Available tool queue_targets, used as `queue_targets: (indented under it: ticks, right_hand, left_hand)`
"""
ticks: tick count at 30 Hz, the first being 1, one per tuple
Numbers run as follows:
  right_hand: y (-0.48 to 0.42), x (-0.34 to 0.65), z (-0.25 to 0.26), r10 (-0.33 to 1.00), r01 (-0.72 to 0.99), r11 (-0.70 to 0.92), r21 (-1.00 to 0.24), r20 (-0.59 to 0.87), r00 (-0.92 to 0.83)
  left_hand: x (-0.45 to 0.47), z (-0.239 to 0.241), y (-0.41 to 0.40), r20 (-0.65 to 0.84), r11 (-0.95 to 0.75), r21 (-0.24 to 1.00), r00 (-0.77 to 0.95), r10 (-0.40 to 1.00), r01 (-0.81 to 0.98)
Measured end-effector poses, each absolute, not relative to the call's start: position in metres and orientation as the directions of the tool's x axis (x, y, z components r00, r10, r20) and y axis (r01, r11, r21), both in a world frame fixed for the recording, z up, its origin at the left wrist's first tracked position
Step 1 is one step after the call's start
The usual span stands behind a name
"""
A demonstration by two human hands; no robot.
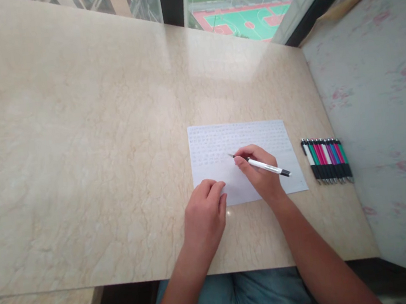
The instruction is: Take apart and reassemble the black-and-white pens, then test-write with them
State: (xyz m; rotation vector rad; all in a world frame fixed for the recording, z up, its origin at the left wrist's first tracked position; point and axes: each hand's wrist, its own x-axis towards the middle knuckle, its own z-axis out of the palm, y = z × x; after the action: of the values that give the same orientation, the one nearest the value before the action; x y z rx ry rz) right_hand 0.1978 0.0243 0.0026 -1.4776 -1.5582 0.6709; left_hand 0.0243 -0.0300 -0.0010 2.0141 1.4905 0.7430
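Observation:
A white sheet of paper (pixel 260 134) with several lines of faint handwriting lies on the beige marble table (pixel 74 139). My right hand (pixel 260 172) rests on the sheet, closed around a white pen (pixel 268 166) with a black end, its tip touching the paper near the written lines. My left hand (pixel 205 214) lies on the lower left corner of the sheet, fingers curled loosely and pressing down, with nothing in them.
A row of several pens (pixel 326 159) with coloured barrels lies side by side to the right of the sheet. A floral-patterned wall (pixel 386 98) borders the table on the right. A window (pixel 244 12) runs along the far edge. My knees in jeans (pixel 244 296) show below the near edge.

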Motion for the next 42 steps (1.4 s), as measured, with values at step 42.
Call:
queue_targets:
  ticks: [42]
  right_hand:
    - [0.029,0.187,-0.007,0.950,0.771,0.057,-0.634,0.272,0.153]
  left_hand:
    - [0.024,-0.002,-0.032,0.109,-0.247,0.707,0.242,0.964,0.663]
